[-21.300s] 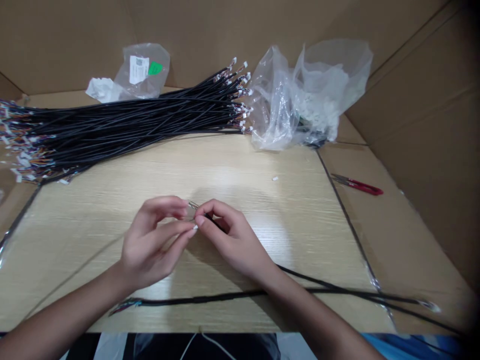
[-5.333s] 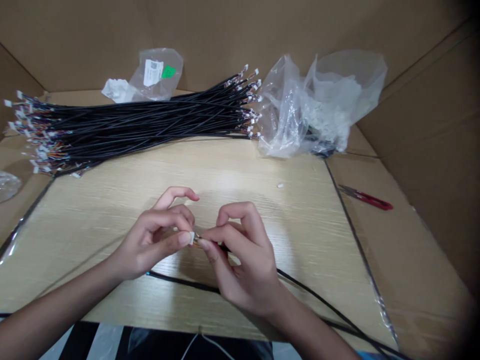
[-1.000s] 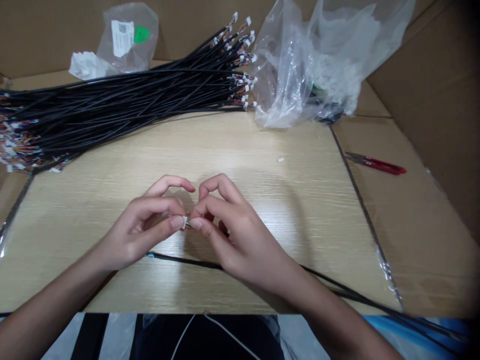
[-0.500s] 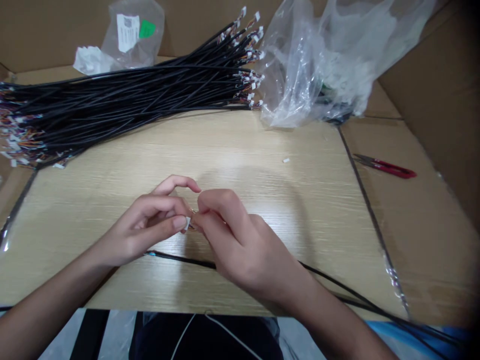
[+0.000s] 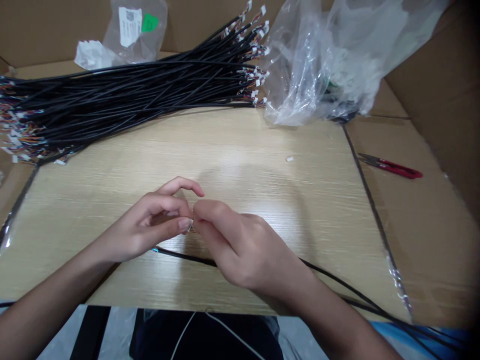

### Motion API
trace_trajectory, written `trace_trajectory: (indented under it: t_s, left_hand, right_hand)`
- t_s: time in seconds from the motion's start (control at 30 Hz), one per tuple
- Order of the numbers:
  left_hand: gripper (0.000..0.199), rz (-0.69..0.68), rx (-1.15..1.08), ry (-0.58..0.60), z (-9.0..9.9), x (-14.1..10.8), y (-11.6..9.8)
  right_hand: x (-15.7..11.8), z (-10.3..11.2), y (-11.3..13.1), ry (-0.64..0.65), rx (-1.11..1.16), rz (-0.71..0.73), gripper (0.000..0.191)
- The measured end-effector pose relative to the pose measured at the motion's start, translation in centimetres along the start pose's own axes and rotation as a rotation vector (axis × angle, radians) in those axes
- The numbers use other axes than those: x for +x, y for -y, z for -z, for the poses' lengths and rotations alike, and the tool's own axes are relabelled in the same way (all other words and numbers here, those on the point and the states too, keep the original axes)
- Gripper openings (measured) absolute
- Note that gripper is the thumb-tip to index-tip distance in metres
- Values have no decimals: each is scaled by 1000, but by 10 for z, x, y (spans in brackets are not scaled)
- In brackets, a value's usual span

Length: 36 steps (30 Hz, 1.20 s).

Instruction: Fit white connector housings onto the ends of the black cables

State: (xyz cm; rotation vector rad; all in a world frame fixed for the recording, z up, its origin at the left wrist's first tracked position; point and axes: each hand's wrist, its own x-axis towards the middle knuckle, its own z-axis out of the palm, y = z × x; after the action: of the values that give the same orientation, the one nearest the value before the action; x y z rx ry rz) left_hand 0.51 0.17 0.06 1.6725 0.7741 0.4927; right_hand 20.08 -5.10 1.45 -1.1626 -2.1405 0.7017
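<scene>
Black cable on table, partly under R hand. L hand thumb + idx pinch wht connector; R hand pinches thin wires beside it. Farther: red snips, cable pile.

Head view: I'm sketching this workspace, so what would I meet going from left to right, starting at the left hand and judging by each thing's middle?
Left hand → right hand → small white piece on the tabletop → red-handled snips.
</scene>
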Motion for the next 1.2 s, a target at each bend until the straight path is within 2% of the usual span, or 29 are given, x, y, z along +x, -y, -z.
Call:
trace_trajectory:
  t_s: [0.2, 0.4, 0.5, 0.73, 0.93, 1.03, 1.2]
  left_hand:
    - [28, -5, -55, -26, -1, 0, -2]
    - [23, -54, -134, -29, -3, -2, -1]
    - [22, -54, -139, -18, -3, -2, 0]
    - [27, -35, -101, -31, -3, -2, 1]
    - [28, 9, -102, 12, -2, -4, 5]
    - [29, 34, -100, 25, -2, -4, 4]
    - [29, 18, -101, -16, -2, -2, -3]
  right_hand:
    - [-2, 0, -8, -77, 33, 31, 9]
    - [-1, 0, -14, -158, 242, 73, 5]
    - [-1, -4, -16, -193, 178, 121, 7]
    - [-2, -9, -9, -218, -179, 186, 11]
    - [-1, -10, -4, -210, -200, 187, 19]
    - [-2, -12, -6, -207, -216, 192, 16]
    - [-3, -14, -9, -243, -182, 154, 11]
